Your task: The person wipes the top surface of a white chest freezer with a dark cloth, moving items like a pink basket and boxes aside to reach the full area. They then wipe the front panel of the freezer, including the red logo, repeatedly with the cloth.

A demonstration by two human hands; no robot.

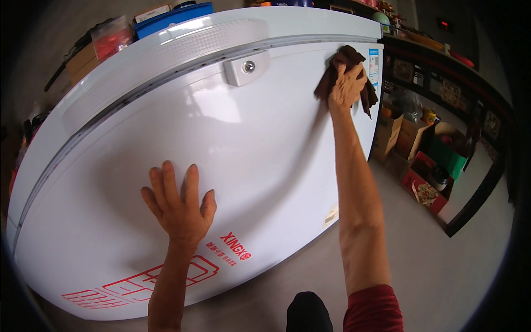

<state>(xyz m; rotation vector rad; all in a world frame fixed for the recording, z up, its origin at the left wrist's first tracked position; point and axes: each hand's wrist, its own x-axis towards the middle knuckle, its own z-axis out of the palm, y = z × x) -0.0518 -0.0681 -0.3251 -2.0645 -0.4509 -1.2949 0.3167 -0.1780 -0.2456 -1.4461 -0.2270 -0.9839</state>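
Glossy smooth white freezer front [249, 144], soft matt brown cloth [345, 61], shiny metal lock [249, 66].

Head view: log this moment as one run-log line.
left hand: flat, fingers spread on white chest freezer front | right hand: pressing brown cloth near freezer's upper right corner | lock: untouched

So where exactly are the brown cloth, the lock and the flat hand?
brown cloth [344, 58], head view, on its upper folds above the fingers.
lock [249, 66], head view, on the round metal keyhole.
left hand [180, 210], head view, on its back.
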